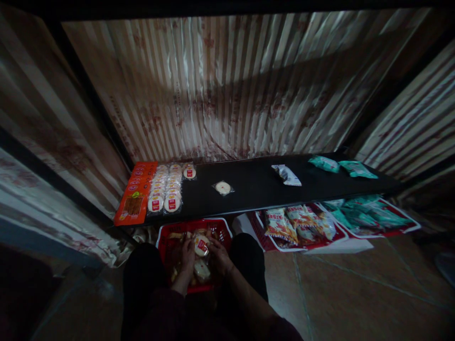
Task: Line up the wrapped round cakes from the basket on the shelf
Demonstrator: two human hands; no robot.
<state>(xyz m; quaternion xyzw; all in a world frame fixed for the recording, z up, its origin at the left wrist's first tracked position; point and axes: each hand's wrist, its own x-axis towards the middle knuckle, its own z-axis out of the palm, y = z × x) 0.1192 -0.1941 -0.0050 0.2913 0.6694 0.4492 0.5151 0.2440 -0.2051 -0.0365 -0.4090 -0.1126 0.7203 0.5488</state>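
A red plastic basket (167, 230) sits between my knees, filled with wrapped round snack packets. My left hand (186, 255) and my right hand (217, 256) are both down in the basket. Together they grip one round packet with a red label (202, 246), fingers curled on its two sides. More packets (201, 271) lie below the hands. On the black shelf (256, 187) above, rows of the same round packets (165, 189) lie at the left next to flat orange packs (135, 199). One lone round packet (223, 188) lies mid-shelf.
A white-blue packet (287, 174) and two teal packets (341, 166) lie on the shelf's right. Below the shelf, red-white snack bags (298, 223) and teal bags (369, 214) rest on a sheet on the tiled floor. Striped fabric walls close in behind and at both sides.
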